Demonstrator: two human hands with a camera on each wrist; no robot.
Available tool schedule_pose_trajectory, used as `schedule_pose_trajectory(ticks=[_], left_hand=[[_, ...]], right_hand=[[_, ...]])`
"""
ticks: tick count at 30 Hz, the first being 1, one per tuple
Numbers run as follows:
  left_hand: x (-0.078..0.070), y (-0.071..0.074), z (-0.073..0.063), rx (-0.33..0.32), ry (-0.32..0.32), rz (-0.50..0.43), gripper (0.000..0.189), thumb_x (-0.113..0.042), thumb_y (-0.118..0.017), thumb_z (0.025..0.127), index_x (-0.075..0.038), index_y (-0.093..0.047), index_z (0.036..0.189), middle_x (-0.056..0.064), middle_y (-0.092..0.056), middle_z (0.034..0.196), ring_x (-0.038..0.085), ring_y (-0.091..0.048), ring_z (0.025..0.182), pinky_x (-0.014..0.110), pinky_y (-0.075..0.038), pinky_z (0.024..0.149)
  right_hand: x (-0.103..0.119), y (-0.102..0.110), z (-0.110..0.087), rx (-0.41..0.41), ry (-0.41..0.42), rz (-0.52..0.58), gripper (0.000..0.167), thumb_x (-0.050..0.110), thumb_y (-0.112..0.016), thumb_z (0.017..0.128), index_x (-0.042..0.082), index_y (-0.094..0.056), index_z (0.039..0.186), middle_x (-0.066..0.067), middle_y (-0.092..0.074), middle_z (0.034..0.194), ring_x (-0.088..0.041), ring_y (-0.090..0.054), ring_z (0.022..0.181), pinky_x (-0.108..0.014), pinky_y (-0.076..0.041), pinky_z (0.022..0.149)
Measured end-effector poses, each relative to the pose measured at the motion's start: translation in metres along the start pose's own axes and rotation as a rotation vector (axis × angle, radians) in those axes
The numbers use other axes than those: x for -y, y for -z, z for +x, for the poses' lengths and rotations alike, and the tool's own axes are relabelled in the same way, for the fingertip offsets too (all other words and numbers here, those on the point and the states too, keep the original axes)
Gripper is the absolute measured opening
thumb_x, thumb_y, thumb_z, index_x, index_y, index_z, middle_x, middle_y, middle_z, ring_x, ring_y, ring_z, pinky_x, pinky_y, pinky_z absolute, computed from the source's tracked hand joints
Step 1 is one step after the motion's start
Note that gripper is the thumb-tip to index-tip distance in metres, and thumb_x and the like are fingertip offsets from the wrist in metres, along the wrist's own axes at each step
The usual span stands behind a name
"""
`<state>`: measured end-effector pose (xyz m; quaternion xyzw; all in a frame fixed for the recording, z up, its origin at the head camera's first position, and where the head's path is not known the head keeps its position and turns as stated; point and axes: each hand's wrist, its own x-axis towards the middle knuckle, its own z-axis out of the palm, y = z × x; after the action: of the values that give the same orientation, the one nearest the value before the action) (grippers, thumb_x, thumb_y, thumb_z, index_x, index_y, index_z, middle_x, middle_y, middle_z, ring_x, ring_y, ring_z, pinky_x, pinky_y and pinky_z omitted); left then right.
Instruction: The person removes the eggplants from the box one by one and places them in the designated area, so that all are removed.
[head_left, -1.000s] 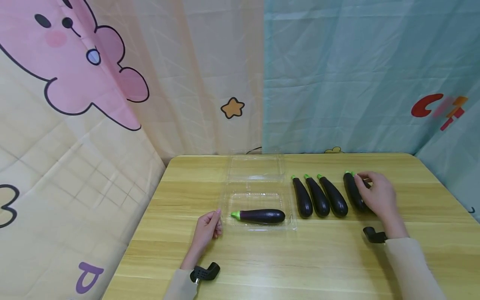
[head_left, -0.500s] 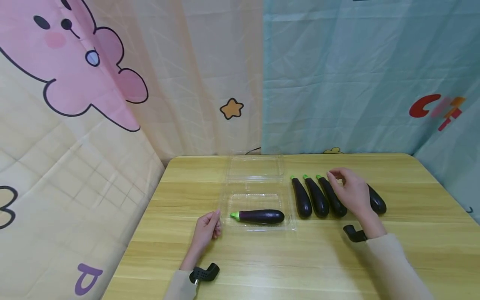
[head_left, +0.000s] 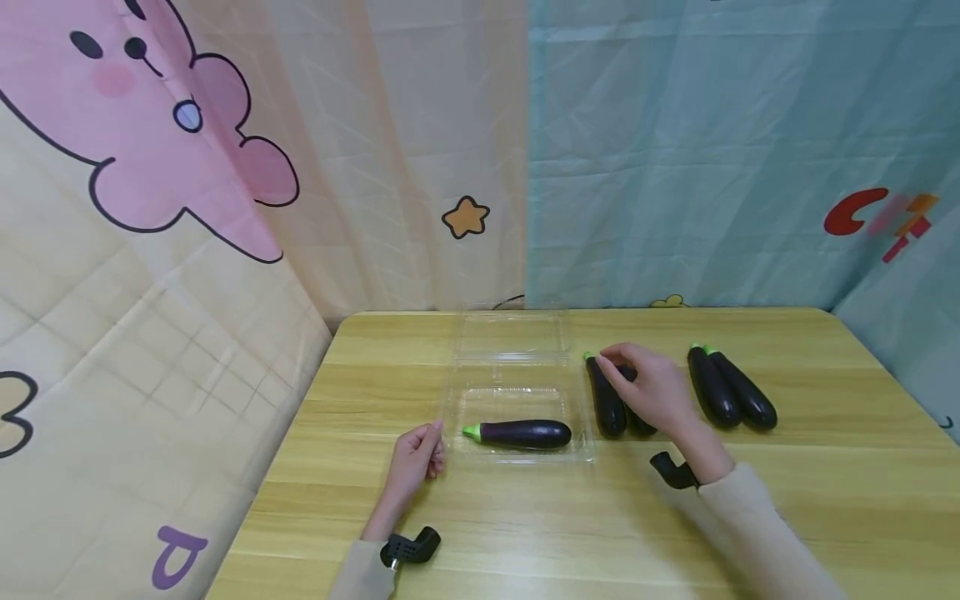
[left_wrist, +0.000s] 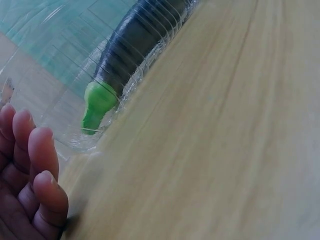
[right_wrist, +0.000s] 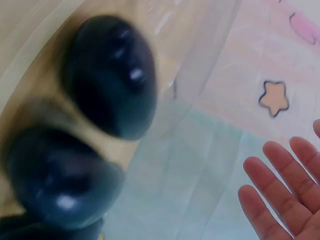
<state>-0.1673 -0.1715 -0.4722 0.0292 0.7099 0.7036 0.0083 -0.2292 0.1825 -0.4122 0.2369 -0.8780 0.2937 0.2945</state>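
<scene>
My right hand [head_left: 651, 390] hovers over the row of eggplants right of the container, fingers extended and nothing held. In the right wrist view its fingers [right_wrist: 280, 195] stand apart from the blurred eggplants. An eggplant [head_left: 606, 400] lies left of this hand; another eggplant [head_left: 639, 421] shows partly below it, and the hand hides a third one. One eggplant [head_left: 525, 434] lies sideways in the clear plastic container [head_left: 495, 457], green stem to the left. Beside the container's left edge rests my left hand [head_left: 415, 454], loosely curled; whether it touches the rim, I cannot tell.
Two eggplants [head_left: 738, 392] lie side by side toward the right of the wooden table [head_left: 525, 533]. The container's lid [head_left: 512, 333] is folded back toward the table's far edge. A printed curtain [head_left: 637, 167] hangs behind the table.
My right hand has moved left from the far-right pair, across the third eggplant of the row, to above the row's middle. The pair is uncovered. My left hand has stayed put.
</scene>
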Motion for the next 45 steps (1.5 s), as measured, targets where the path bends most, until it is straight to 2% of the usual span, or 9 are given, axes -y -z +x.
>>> schedule_pose_trajectory(ticks=[7, 16, 24, 30, 40, 45], left_hand=[[-0.002, 0.0, -0.001, -0.004, 0.001, 0.001, 0.044, -0.019, -0.048, 0.102, 0.01, -0.046, 0.068, 0.004, -0.051, 0.058, 0.012, -0.05, 0.047, 0.02, -0.039, 0.043], [-0.002, 0.0, -0.001, 0.006, -0.002, 0.001, 0.045, -0.019, -0.048, 0.102, 0.011, -0.046, 0.069, 0.004, -0.051, 0.058, 0.012, -0.049, 0.047, 0.02, -0.039, 0.043], [-0.001, 0.0, 0.0, 0.011, -0.011, 0.008, 0.045, -0.019, -0.047, 0.102, 0.01, -0.046, 0.068, 0.004, -0.051, 0.057, 0.012, -0.049, 0.047, 0.02, -0.039, 0.043], [-0.002, 0.0, 0.0, 0.007, -0.006, 0.005, 0.046, -0.019, -0.047, 0.102, 0.011, -0.045, 0.068, 0.004, -0.051, 0.057, 0.012, -0.049, 0.046, 0.02, -0.039, 0.042], [-0.002, 0.001, 0.0, -0.004, 0.007, 0.023, 0.045, -0.018, -0.047, 0.102, 0.011, -0.046, 0.068, 0.005, -0.051, 0.057, 0.013, -0.049, 0.047, 0.02, -0.039, 0.043], [0.014, 0.004, 0.006, 0.002, 0.012, 0.015, 0.045, -0.02, -0.047, 0.102, 0.009, -0.047, 0.068, 0.005, -0.051, 0.057, 0.013, -0.049, 0.047, 0.021, -0.039, 0.042]], right_hand=[[0.018, -0.012, 0.011, 0.143, 0.031, 0.018, 0.014, 0.024, -0.065, 0.091, 0.012, -0.07, 0.098, 0.002, -0.068, 0.088, -0.015, -0.063, 0.073, -0.036, -0.05, 0.061], [0.035, -0.028, 0.021, 0.404, 0.085, 0.03, 0.026, 0.03, -0.062, 0.093, 0.009, -0.071, 0.106, -0.003, -0.069, 0.101, -0.019, -0.066, 0.089, -0.04, -0.052, 0.076], [0.044, -0.041, 0.029, 0.695, 0.071, 0.074, 0.036, 0.032, -0.062, 0.093, 0.004, -0.065, 0.116, -0.008, -0.065, 0.112, -0.024, -0.062, 0.1, -0.042, -0.049, 0.085], [0.049, -0.049, 0.034, 0.906, 0.025, 0.071, 0.042, 0.036, -0.064, 0.091, 0.004, -0.063, 0.119, -0.009, -0.064, 0.111, -0.024, -0.062, 0.098, -0.04, -0.049, 0.084], [0.053, -0.057, 0.043, 1.085, -0.039, 0.011, 0.043, 0.037, -0.067, 0.088, 0.005, -0.062, 0.117, -0.009, -0.063, 0.106, -0.025, -0.06, 0.097, -0.041, -0.047, 0.085], [0.056, -0.06, 0.045, 1.148, -0.061, -0.012, 0.041, 0.036, -0.069, 0.087, 0.006, -0.063, 0.114, -0.006, -0.063, 0.101, -0.023, -0.059, 0.093, -0.041, -0.046, 0.085]])
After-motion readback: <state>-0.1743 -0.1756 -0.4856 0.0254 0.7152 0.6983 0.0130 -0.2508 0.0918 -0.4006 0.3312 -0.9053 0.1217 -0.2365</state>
